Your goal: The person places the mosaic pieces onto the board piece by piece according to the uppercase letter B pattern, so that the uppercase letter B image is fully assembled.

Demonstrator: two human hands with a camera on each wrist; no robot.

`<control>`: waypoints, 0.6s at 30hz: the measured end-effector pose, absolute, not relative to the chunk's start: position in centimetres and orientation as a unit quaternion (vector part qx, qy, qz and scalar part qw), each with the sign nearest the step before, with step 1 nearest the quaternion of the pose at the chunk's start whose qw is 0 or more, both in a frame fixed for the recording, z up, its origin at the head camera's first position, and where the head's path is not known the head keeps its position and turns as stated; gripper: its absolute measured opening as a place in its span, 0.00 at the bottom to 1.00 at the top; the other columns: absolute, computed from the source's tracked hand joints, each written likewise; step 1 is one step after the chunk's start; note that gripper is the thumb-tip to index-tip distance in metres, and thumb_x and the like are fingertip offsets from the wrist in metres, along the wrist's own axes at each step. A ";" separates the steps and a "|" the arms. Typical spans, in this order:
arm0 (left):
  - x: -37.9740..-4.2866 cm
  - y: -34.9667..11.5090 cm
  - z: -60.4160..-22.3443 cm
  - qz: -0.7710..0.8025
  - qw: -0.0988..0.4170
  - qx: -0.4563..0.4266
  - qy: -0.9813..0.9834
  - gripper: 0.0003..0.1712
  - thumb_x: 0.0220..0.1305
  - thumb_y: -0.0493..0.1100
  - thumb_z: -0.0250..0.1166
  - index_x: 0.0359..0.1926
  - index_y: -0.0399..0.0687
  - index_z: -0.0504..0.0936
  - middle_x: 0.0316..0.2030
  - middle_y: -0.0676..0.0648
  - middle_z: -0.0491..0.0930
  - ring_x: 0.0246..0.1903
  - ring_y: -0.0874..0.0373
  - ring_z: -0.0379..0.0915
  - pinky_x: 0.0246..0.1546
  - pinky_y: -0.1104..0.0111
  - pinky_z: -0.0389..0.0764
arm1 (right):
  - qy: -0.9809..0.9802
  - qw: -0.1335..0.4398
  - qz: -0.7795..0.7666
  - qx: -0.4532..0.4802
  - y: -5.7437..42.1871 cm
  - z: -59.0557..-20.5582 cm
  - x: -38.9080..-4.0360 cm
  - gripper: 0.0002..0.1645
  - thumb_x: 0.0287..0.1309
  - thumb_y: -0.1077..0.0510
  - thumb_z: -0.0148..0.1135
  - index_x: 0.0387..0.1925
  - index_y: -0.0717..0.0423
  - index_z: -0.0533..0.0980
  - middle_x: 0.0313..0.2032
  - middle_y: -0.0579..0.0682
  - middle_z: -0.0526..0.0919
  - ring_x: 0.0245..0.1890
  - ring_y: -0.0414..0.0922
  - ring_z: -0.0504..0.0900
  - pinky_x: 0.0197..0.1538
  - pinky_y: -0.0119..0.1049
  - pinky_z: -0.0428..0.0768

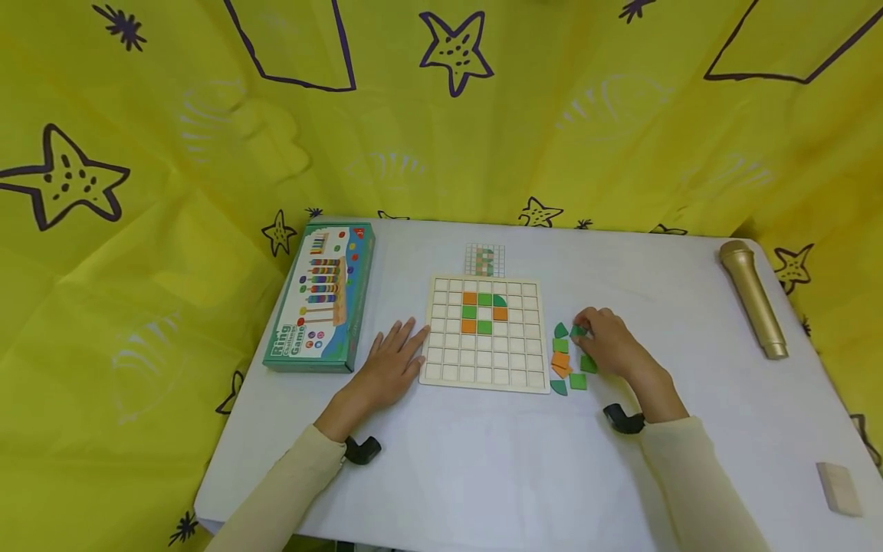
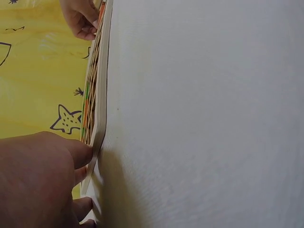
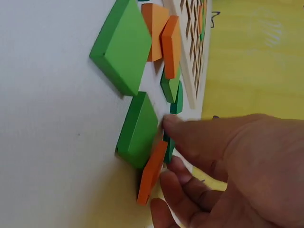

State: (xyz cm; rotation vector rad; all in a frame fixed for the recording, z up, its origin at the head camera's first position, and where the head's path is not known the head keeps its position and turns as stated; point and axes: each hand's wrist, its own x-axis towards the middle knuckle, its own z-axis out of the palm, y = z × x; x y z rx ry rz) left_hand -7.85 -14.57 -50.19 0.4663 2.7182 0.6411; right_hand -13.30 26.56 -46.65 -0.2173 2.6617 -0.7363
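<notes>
A wooden grid board (image 1: 485,376) lies on the table with orange, green and dark green tiles set in some of its upper cells. My left hand (image 1: 389,366) rests at the board's left edge, fingers spread, fingertips touching the rim (image 2: 99,128). To the right of the board, my right hand (image 1: 607,341) reaches down into a loose group of tiles. Its thumb and fingers pinch a dark green tile (image 3: 168,148), partly hidden by the thumb. Close by lie a green square tile (image 3: 137,130) and an orange tile (image 3: 152,173); a dark green quarter-circle (image 1: 560,330) is just left of the fingers.
A small pattern card (image 1: 485,261) lies behind the board. At the left is a ring game box (image 1: 317,299). A gold microphone (image 1: 753,299) lies at the right, and a pale wooden block (image 1: 838,488) near the right front. Yellow cloth (image 1: 441,153) hangs behind the table.
</notes>
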 end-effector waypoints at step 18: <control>-7.9 -14.6 -50.3 0.224 0.155 0.166 0.948 0.35 0.86 0.54 0.44 0.86 0.56 0.50 0.85 0.42 0.41 0.84 0.40 0.33 0.79 0.35 0.40 | 0.952 0.149 -0.266 0.000 25.1 -47.2 -12.4 0.23 0.75 0.56 0.61 0.58 0.72 0.72 0.52 0.72 0.74 0.49 0.64 0.73 0.53 0.59 0.75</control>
